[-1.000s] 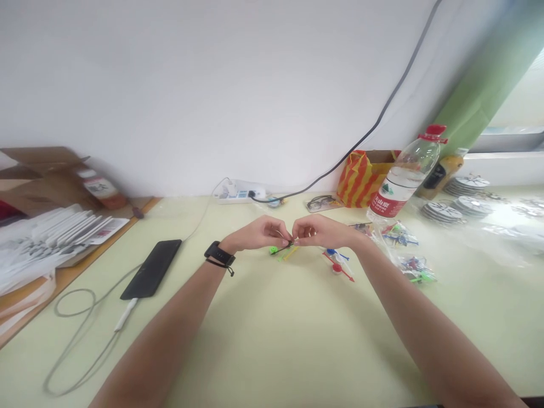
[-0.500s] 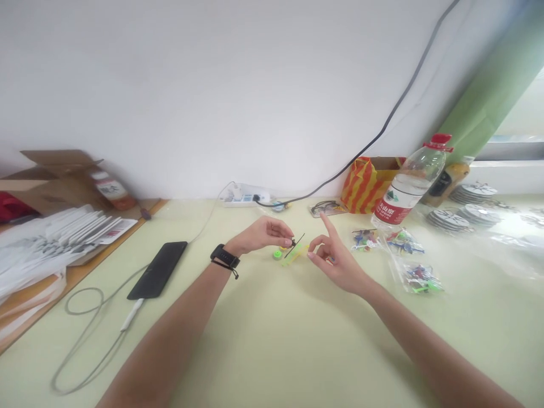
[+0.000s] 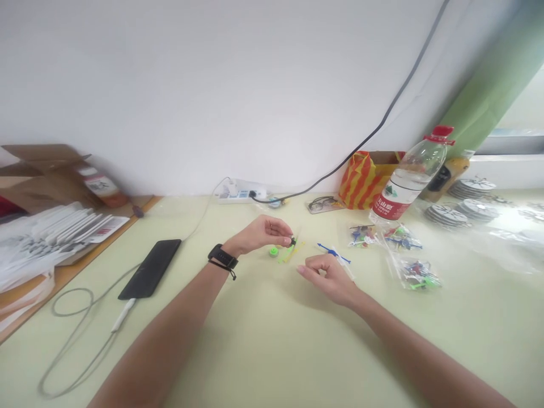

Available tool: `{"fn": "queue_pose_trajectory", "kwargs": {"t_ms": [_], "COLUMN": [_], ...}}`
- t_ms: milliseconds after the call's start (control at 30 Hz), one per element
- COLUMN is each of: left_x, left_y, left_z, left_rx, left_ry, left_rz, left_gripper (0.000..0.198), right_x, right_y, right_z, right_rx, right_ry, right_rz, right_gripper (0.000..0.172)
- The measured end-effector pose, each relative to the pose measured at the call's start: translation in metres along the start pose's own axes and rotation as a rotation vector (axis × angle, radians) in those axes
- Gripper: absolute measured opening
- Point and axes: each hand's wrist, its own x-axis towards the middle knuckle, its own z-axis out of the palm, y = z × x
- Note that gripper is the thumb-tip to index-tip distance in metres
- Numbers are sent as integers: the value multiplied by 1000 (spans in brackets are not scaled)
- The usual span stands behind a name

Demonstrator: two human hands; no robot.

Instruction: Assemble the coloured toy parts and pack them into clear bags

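Between the thumb and fingertips of my left hand (image 3: 272,232) is a small black plastic piece (image 3: 293,242), its exact shape hard to make out. Just below it on the table lie a bright green round piece (image 3: 273,251) and thin yellow-green plastic pieces (image 3: 287,255), partly blurred. My right hand (image 3: 329,277) is to the right with its fingers curled in; whether anything is inside them is hidden. Beyond its knuckles lies a blue arrow-shaped pointer (image 3: 334,253), with a white pointer (image 3: 345,264) beside it, partly covered by the hand.
Bags of colourful plastic parts (image 3: 419,275), a water bottle (image 3: 397,184), a striped bag (image 3: 361,181) and stacked white discs (image 3: 446,216) stand right. A phone (image 3: 151,269) on a cable lies left, near packed papers (image 3: 63,232). A power strip (image 3: 238,195) sits by the wall.
My right hand has drawn down slightly and its raised index finger has curled in. The blue and white pointers now show behind it. The black piece in my left hand looks turned and shorter.
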Motion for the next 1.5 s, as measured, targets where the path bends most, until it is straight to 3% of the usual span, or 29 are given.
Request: {"fn": "queue_pose_trajectory", "kwargs": {"t_ms": [133,267,433,533,667,867,1033,1200,1333,1500], "left_x": [1,3,3,4,6,9,11,12,12,14], "left_y": [-1,-5,-12,-18,-23,-22,-20,-22,-26,-30], "left_z": [-1,-3,-11,-14,-10,7,26,45,53,54], "left_rx": [-28,-104,-289,-331,-319,-176,-16,98,246,473], "left_ry": [33,100,158,181,181,133,77,-4,-62,-53], "left_rz": [34,55,66,57,43,3,39,95,133,237], "left_gripper": [36,36,36,35,36,31,35,32,25,22], "right_x": [-3,-5,-8,-9,-9,-16,-20,-19,-20,-21], "right_y": [-6,-4,4,8,8,-5,-14,-17,-20,-22], "right_z": [1,1,7,10,10,22,36,35,32,31], "right_rx": [-139,-418,-616,-682,-622,-535,-461,-427,-414,-413], "right_ry": [-6,-32,-51,-7,41,37,-2,90,189,245], "right_rz": [-42,-125,-166,-185,-272,-472,-599,-659,-679,-739], "right_gripper": [49,40,15,26,27,28,41,54,51,47]}}
